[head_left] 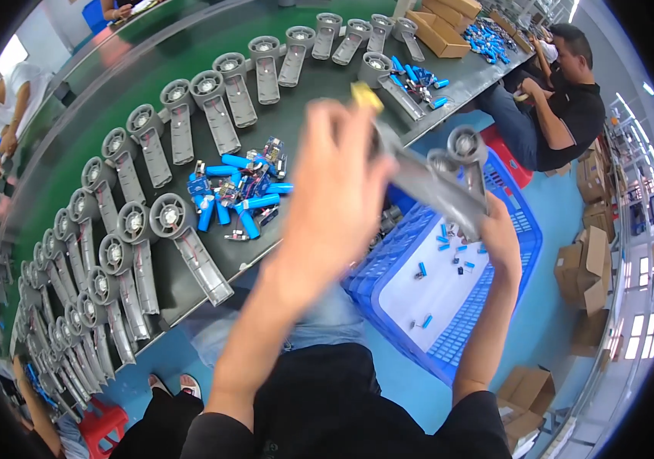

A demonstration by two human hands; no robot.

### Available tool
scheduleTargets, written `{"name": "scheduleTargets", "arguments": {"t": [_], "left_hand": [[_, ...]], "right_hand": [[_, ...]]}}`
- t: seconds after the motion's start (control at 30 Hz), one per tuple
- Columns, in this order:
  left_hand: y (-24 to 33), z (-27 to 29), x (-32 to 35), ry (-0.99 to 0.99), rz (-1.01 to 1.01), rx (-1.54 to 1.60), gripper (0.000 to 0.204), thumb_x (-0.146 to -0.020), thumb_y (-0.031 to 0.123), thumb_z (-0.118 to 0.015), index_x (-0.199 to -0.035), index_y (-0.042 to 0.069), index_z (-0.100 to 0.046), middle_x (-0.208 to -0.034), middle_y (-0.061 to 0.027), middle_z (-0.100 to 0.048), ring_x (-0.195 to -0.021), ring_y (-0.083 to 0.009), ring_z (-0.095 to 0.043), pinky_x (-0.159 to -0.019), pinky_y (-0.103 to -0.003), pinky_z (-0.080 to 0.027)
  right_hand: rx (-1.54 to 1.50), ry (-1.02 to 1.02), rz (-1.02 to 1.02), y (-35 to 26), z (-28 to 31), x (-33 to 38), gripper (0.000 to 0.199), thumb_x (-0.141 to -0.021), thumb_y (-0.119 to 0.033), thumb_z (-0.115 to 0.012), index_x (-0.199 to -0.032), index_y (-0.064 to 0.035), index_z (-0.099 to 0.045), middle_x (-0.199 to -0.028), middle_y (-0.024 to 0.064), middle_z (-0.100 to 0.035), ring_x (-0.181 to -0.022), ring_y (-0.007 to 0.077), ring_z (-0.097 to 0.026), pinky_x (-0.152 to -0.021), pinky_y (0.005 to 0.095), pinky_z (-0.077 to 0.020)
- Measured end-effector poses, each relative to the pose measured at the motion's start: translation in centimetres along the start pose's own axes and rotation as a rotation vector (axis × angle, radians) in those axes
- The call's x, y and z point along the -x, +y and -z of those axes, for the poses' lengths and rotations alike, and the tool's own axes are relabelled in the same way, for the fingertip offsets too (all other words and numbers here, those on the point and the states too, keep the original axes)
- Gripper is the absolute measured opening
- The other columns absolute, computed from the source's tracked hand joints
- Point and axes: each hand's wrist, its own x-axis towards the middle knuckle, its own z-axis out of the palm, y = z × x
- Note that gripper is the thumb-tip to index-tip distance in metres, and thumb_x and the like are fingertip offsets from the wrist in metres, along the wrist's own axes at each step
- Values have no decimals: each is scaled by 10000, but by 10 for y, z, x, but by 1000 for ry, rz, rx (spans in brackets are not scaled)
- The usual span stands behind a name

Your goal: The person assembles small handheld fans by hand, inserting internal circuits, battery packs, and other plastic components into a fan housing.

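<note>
My right hand [501,233] is closed on the lower end of a grey fan housing [438,187], which slants up toward my left hand and is blurred by motion. Smeared too, my left hand [334,191] is raised at the housing's upper end; its grip cannot be made out. A small yellow piece [366,98] shows at its fingertips, its kind unclear. Just above my right hand is another grey housing with a round fan head [466,144]; whether I hold it is unclear. Under the hands stands a blue plastic crate [388,268] containing small blue cells and parts.
Rows of grey fan housings [181,115] line the dark green bench [212,191]. Blue battery cells with circuit boards [239,187] lie heaped near its edge. Another pile [419,80] sits farther right, near cardboard boxes [438,34]. A seated person [564,99] works at the right.
</note>
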Motion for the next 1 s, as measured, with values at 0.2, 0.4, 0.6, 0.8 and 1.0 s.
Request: {"name": "scheduleTargets", "arguments": {"t": [0.2,0.4,0.6,0.8,1.0], "left_hand": [[-92,-116,138,-247,708,689,425,-895,155,-675,-1263,-16,-551,-1179,-156,-516,-1119,-315,-527,-938,-369,-467],[-191,-233,181,-427,734,-7,400,-866,217,-663,-1213,31,-590,-1213,-210,-597,-1118,-397,-567,-953,-453,-447],[-261,-269,238,-471,673,-275,325,-863,182,-626,-1142,16,-608,-1120,-247,-618,-1007,-429,-596,-899,-493,-461],[-292,-323,168,-627,793,-158,313,-865,180,-621,-1129,11,-609,-1105,-251,-620,-1001,-432,-598,-895,-497,-461],[-238,-331,163,-820,814,-58,302,-866,178,-615,-1115,7,-611,-1090,-256,-623,-996,-435,-599,-890,-501,-462]], "right_hand": [[848,-342,-277,76,-7,-118,283,-748,-199,-696,-818,75,-679,-662,133,-659,-612,187,-666,-564,341,-506],[810,-774,-1058,291,-39,-272,263,-857,-20,-589,-1110,46,-611,-926,189,-688,-683,269,-711,-594,331,-614],[997,-946,-634,295,-108,-221,336,-879,-101,-578,-1202,-9,-594,-1083,205,-658,-926,307,-681,-819,409,-570],[1110,-907,-272,287,-28,-111,357,-878,-117,-568,-1220,-15,-588,-1128,203,-645,-983,311,-661,-867,422,-541],[1125,-771,82,264,15,-29,379,-876,-132,-558,-1237,-21,-582,-1173,202,-632,-1040,316,-642,-914,435,-512]]}}
